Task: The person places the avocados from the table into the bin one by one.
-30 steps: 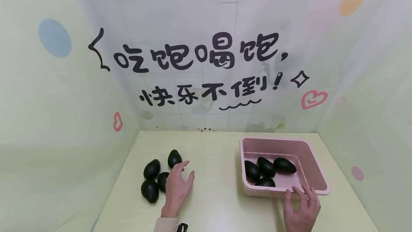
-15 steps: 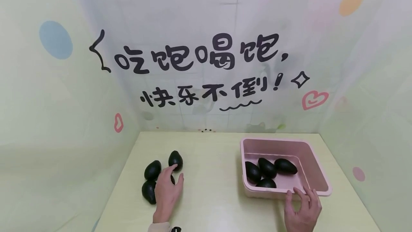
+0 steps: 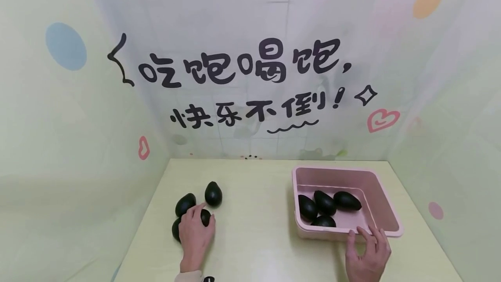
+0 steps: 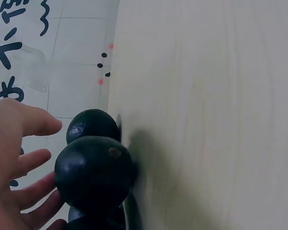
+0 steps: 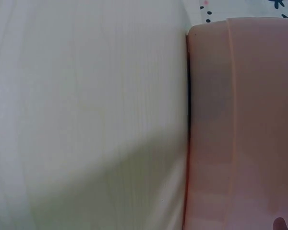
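Observation:
My left hand (image 3: 195, 232) reaches over a dark green avocado (image 3: 205, 217) at the left of the table, thumb on its right and fingers on its left. In the left wrist view the fingers are spread; lower fingertips (image 4: 45, 194) are right at the avocado (image 4: 93, 175), and the thumb stands apart from it. Two more avocados lie close by, one (image 3: 185, 204) behind the hand and another partly under it. A further avocado (image 3: 213, 194) lies beyond. My right hand (image 3: 369, 253) grips the near rim of a pink plastic box (image 3: 381, 203), fingers bent over the edge.
Several avocados (image 3: 325, 203) lie inside the box, mostly toward its left side. Pale wood tabletop (image 3: 254, 221) stretches between the two hands. A printed curtain (image 3: 250, 25) with Chinese lettering encloses the back and sides.
My left hand has moved left and down over the near avocado, uncovering the far one. The right hand has stayed at the box rim.

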A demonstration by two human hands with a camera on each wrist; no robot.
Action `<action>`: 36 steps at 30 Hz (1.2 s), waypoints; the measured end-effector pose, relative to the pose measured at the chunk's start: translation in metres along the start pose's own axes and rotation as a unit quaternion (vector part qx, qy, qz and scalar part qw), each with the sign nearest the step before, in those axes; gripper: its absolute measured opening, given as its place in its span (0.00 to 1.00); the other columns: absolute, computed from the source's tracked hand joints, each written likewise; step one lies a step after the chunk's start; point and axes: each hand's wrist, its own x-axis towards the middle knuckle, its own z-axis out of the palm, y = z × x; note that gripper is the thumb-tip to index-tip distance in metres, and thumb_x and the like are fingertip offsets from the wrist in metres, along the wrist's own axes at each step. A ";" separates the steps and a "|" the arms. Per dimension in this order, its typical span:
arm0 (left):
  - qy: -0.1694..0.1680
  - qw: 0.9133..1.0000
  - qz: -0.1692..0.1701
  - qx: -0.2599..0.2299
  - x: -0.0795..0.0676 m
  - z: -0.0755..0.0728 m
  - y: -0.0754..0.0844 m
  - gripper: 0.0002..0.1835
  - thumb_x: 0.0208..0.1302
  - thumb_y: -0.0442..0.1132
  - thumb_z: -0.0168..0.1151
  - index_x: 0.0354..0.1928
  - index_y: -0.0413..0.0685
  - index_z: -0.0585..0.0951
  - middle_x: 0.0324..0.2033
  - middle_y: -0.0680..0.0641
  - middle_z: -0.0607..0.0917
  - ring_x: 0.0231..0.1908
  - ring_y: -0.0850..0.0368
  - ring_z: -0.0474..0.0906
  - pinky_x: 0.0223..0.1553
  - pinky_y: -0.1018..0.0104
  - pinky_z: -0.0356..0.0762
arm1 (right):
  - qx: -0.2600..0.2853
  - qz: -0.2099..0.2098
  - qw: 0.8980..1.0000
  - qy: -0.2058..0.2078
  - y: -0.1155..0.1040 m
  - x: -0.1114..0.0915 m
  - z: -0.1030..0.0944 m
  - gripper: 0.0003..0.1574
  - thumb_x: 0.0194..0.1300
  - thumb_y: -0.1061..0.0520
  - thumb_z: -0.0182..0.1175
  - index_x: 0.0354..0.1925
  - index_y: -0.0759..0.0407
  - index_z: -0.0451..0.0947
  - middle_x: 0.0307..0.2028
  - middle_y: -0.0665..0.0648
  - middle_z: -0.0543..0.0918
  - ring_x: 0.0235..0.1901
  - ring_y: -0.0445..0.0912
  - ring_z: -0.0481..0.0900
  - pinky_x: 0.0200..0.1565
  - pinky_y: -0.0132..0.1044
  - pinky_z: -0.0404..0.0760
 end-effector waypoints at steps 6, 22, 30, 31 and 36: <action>-0.033 0.999 -0.011 0.041 0.001 -0.001 -0.004 0.24 0.60 0.40 0.75 0.57 0.41 0.85 0.58 0.32 0.82 0.60 0.27 0.74 0.66 0.30 0.64 | 0.001 0.004 1.000 0.000 -0.001 0.000 -0.001 0.22 0.64 0.53 0.67 0.39 0.75 0.84 0.51 0.78 0.83 0.66 0.69 0.74 0.77 0.37 0.59; -0.089 0.988 -0.022 0.124 0.003 -0.002 -0.015 0.37 0.54 0.40 0.77 0.66 0.37 0.78 0.61 0.25 0.78 0.62 0.21 0.73 0.71 0.23 0.52 | 0.003 0.006 1.000 -0.009 0.002 0.001 0.000 0.20 0.63 0.53 0.68 0.39 0.73 0.84 0.52 0.77 0.83 0.65 0.73 0.73 0.77 0.43 0.61; -0.100 0.986 -0.012 0.133 0.006 -0.003 -0.019 0.36 0.52 0.37 0.76 0.65 0.37 0.78 0.60 0.25 0.80 0.60 0.22 0.77 0.71 0.20 0.53 | 0.009 -0.010 1.000 0.007 -0.002 0.004 0.002 0.24 0.67 0.50 0.67 0.37 0.73 0.84 0.50 0.77 0.83 0.65 0.70 0.75 0.77 0.41 0.62; -0.104 0.985 -0.011 0.135 0.006 -0.003 -0.019 0.36 0.51 0.37 0.76 0.65 0.37 0.79 0.60 0.25 0.80 0.59 0.21 0.77 0.71 0.20 0.53 | 0.009 -0.011 1.000 0.009 -0.003 0.004 0.002 0.24 0.67 0.49 0.67 0.37 0.73 0.84 0.50 0.77 0.83 0.65 0.70 0.75 0.77 0.40 0.62; -0.126 0.983 -0.015 0.131 0.008 -0.006 -0.016 0.34 0.52 0.37 0.73 0.65 0.39 0.80 0.61 0.26 0.80 0.58 0.20 0.77 0.71 0.20 0.54 | 0.005 -0.012 1.000 0.010 -0.005 0.006 0.001 0.24 0.67 0.49 0.66 0.37 0.74 0.84 0.50 0.77 0.83 0.63 0.72 0.75 0.76 0.38 0.61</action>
